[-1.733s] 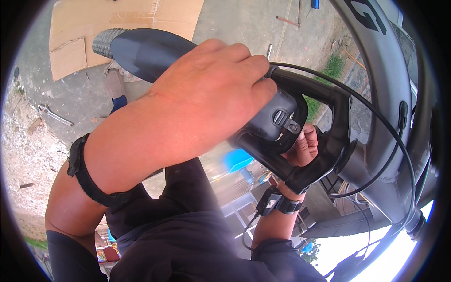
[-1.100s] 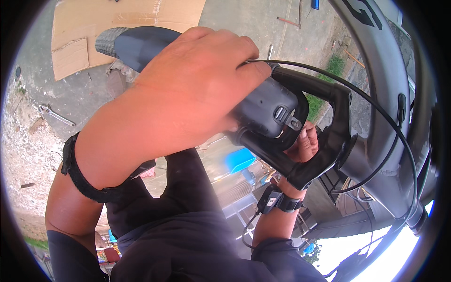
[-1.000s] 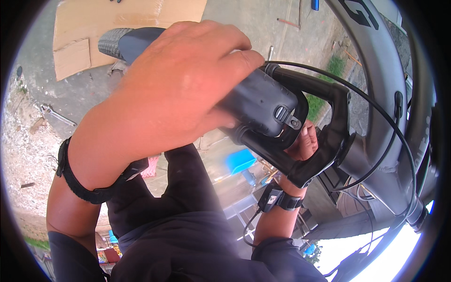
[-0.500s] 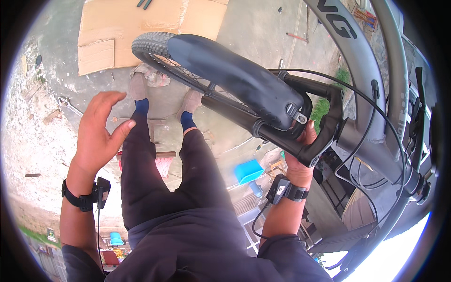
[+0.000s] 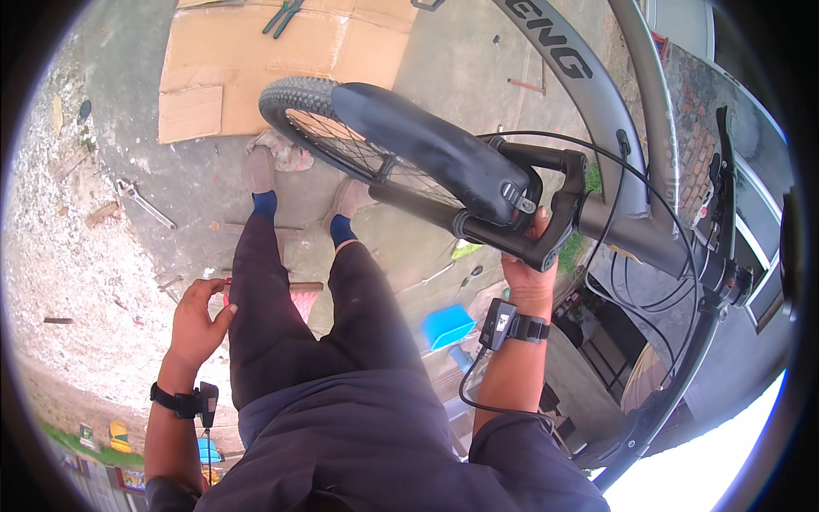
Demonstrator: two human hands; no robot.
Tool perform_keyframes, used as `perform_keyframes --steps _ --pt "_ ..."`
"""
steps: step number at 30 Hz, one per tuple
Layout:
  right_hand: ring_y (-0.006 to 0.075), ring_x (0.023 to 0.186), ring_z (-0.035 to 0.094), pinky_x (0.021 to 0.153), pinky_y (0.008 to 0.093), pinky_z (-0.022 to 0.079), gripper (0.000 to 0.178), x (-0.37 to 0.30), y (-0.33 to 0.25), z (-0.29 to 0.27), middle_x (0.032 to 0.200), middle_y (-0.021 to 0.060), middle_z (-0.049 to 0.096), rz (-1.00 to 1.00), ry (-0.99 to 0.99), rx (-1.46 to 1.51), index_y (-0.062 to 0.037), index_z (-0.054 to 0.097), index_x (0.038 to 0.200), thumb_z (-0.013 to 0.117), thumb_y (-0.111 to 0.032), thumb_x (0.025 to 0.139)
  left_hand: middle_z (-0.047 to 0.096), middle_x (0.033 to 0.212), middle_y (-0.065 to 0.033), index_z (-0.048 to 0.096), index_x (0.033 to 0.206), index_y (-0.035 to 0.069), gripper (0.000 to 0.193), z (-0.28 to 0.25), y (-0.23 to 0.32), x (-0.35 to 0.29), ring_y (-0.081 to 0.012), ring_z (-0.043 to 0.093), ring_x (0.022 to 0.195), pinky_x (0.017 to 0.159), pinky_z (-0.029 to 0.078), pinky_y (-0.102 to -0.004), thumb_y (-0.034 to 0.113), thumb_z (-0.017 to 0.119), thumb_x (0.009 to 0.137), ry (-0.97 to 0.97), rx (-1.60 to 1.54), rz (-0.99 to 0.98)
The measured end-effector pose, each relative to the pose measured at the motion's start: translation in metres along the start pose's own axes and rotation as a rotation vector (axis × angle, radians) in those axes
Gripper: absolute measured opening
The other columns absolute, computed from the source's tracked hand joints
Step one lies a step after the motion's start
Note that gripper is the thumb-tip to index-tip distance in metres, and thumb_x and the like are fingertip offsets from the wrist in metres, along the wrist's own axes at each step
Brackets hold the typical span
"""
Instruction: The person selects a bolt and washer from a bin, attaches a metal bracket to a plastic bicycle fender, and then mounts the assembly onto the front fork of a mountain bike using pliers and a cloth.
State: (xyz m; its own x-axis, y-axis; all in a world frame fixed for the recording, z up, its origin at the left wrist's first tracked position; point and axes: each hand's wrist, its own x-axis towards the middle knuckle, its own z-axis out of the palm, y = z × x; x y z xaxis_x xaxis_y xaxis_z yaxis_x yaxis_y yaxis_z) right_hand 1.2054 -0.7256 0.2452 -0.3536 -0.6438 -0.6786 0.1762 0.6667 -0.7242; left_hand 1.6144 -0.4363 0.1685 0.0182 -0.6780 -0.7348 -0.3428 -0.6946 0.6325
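Note:
At right, my right hand [image 5: 527,271] reaches up under the black bicycle fork [image 5: 559,226]. Its fingers are wrapped around the fork near the crown and partly hidden by it. A black mudguard [image 5: 409,141] runs over the front wheel [image 5: 290,98], which points to the upper left. The grey bicycle frame [image 5: 589,102] and the handlebar [image 5: 674,401] extend to the right. My left hand [image 5: 198,324] is beside my left thigh, thumb and fingers apart, holding nothing I can see. A small red thing shows at its fingertips; whether they touch is unclear.
Flattened cardboard [image 5: 239,68] lies on the concrete with pliers [image 5: 281,17] on it. An adjustable wrench [image 5: 145,203] lies at left. A blue bin [image 5: 449,326] stands beyond my right leg. Wooden pieces [image 5: 256,229] are near my feet. Black cables [image 5: 631,162] loop by the fork.
My left hand has lowered from its raised position to beside my thigh. My right hand keeps its hold on the fork. The bicycle appears slightly further left in view as the camera shifted.

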Motion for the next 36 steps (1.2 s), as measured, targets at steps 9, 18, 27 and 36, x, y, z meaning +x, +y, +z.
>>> perform_keyframes --steps 9,18,27,36 --pt "0.0151 0.049 0.063 0.037 0.0266 0.044 0.025 0.001 0.0 0.002 0.076 0.0084 0.073 0.008 0.018 0.018 -0.0091 0.07 0.094 0.058 -0.03 0.101 0.065 0.109 -0.0176 0.059 0.117 0.0 0.04 0.001 -0.006 -0.006 -0.0345 0.065 0.104 0.09 0.052 -0.0407 0.008 0.073 0.081 -0.015 -0.006 -0.016" --pt "0.0172 0.062 0.069 0.044 0.0274 0.051 0.019 0.006 -0.003 -0.008 0.082 0.0072 0.073 0.024 0.0 0.028 -0.0095 0.069 0.099 0.062 -0.027 0.099 0.065 0.107 -0.0169 0.06 0.116 0.001 0.038 -0.004 -0.001 -0.003 -0.0341 0.065 0.104 0.09 0.051 -0.0414 0.009 0.073 0.081 -0.004 -0.01 -0.038" --pt "0.0183 0.085 0.072 0.065 0.0319 0.061 0.014 0.004 -0.003 -0.01 0.094 0.0059 0.073 0.021 -0.064 0.029 -0.0134 0.067 0.105 0.066 -0.025 0.097 0.065 0.107 -0.0173 0.06 0.115 0.001 0.037 -0.006 -0.003 -0.003 -0.0339 0.066 0.104 0.09 0.052 -0.0408 0.009 0.074 0.081 0.001 -0.014 -0.057" --pt "0.0175 0.088 0.071 0.075 0.0331 0.06 0.015 0.002 -0.005 -0.008 0.097 0.0051 0.072 0.024 -0.08 0.051 -0.0147 0.066 0.108 0.067 -0.024 0.096 0.065 0.108 -0.0172 0.059 0.116 0.001 0.039 -0.008 -0.008 -0.005 -0.0337 0.066 0.103 0.089 0.053 -0.0407 0.009 0.074 0.081 0.0 -0.002 -0.049"
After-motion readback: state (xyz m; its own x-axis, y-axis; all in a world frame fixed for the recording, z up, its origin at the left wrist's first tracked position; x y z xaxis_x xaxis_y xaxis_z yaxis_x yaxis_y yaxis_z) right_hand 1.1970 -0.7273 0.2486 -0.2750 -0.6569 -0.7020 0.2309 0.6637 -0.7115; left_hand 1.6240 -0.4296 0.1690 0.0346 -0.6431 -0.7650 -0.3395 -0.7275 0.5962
